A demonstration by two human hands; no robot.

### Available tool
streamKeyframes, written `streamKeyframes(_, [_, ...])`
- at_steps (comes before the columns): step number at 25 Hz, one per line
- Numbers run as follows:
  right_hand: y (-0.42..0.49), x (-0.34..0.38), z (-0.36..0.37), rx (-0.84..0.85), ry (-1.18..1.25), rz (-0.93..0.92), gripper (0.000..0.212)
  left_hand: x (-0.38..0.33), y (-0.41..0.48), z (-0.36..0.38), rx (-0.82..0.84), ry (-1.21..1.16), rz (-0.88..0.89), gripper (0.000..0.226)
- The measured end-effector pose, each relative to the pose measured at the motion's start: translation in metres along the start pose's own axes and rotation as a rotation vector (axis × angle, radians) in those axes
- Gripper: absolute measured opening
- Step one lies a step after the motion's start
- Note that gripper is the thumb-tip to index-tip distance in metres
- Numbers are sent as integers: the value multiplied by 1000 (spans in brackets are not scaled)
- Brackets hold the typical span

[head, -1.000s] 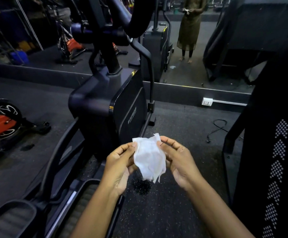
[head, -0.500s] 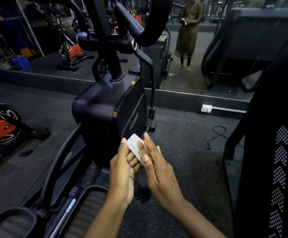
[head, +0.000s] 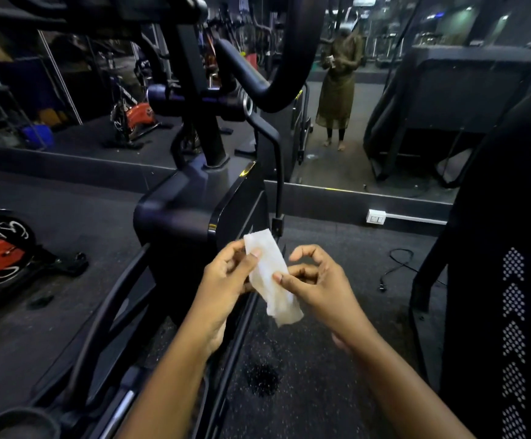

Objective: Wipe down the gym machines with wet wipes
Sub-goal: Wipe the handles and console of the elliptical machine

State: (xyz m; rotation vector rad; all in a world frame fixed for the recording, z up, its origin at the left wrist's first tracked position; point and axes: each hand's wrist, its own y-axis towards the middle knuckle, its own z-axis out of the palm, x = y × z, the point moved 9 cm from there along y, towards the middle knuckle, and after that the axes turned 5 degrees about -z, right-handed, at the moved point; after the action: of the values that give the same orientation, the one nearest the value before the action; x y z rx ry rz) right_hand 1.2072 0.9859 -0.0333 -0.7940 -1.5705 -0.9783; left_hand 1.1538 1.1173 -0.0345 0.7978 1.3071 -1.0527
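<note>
The wet wipe is now a long, narrow folded strip, running from 11 o'clock down to 5 o'clock between the two hands. Its lower end hangs free and slightly crumpled. The left hand pinches the strip near its top, thumb on the face turned to the camera. The right hand pinches its right edge about halfway down, with the other fingers arched loosely above. Both hands are therefore grasping the wipe, and neither touches a machine.

The wipe is in the air in front of the elliptical trainer's dark housing, which sits at 11 o'clock from the hands. The wipe appears clear of the housing. I judge that the fold gives the person a flat pad to wipe with, so preparation looks nearly done and the wiping itself has not begun.

A second ago the wipe was a loose, rumpled sheet spread between the fingertips. Half a second ago the hands were closed together over it, with only a corner showing. They have since parted, and the strip is drawn out between them. The view has also tipped upward, so more of the handlebars and the mirror at 12 o'clock shows
</note>
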Motion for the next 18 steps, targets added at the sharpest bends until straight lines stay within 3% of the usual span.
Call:
streamKeyframes(3, [6, 15, -13, -150, 38, -113, 18, -13, -4, 8, 8, 229, 150, 64])
streamKeyframes(5, [7, 22, -12, -125, 14, -128, 21, -23, -10, 16, 6, 299, 292, 58])
streamKeyframes(10, [3, 36, -10, 54, -126, -179, 44, -32, -6, 17, -43, 173, 326, 40])
streamKeyframes(14, [-4, 60, -37, -106, -337, -278, 20, -63, -19, 24, -161, 504, 589, 32])
streamKeyframes(16, [-6, 66, -46, -119, -250, -273, 13, -72, -23, 29, -207, 504, 622, 22])
streamKeyframes(18, [-5, 68, -47, -58, -9, -223, 11, -77, -22, 37, -172, 349, 552, 16])
